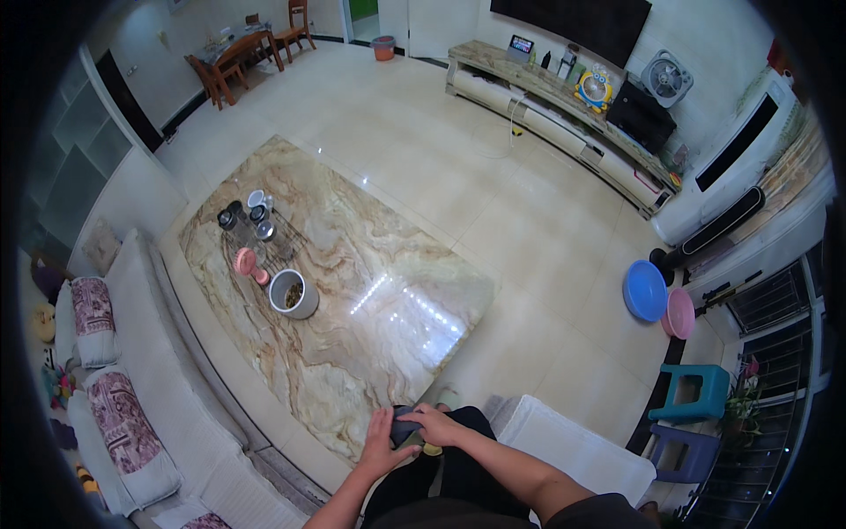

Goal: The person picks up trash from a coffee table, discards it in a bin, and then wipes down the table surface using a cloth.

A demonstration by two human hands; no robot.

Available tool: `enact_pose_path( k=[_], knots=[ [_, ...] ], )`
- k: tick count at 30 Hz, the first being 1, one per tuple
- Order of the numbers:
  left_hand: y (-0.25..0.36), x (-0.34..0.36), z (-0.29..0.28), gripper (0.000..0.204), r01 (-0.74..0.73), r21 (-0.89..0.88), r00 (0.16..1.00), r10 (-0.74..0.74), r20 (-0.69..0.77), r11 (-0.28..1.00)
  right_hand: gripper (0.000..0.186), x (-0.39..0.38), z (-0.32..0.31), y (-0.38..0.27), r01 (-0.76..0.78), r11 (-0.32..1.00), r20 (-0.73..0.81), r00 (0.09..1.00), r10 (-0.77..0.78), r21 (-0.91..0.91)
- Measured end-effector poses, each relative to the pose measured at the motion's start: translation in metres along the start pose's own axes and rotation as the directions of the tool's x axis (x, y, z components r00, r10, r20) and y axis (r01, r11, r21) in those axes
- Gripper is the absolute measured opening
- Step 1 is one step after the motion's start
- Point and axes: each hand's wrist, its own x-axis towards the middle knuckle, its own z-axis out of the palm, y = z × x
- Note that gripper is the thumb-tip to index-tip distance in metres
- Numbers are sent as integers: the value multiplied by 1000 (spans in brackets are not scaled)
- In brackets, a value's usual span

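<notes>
A dark grey-blue bundle that looks like folded cloth lies at the near corner of the marble-topped coffee table, between my hands. My right hand reaches over it from the right, its fingers closed on the upper part. Along its left side rests my left hand, fingers stretched out and thumb spread apart. A small yellow thing shows just below my right hand; its kind is unclear. My legs in black trousers are beneath the hands. What lies under the bundle is hidden.
The coffee table carries a white bin, a pink handheld fan and glass jars on a wire rack. A sofa runs along the left. A white-covered seat, stools and basins stand right.
</notes>
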Motion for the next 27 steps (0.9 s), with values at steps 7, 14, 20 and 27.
enact_pose_path(
  k=[7,14,20,27],
  knots=[
    [71,71,10,126,-26,-367,994,63,89,930,61,-26,-94,-12,87,981,-237,971,-45,173],
    [150,206,44,118,-161,-320,980,188,57,934,62,-46,-232,30,45,909,-379,917,127,414],
    [219,323,75,81,-44,-538,996,77,39,842,60,-64,-341,106,87,679,-353,897,265,729],
    [262,416,95,59,221,-931,941,-315,125,290,47,-65,-459,124,140,622,-446,815,369,770]
  ],
)
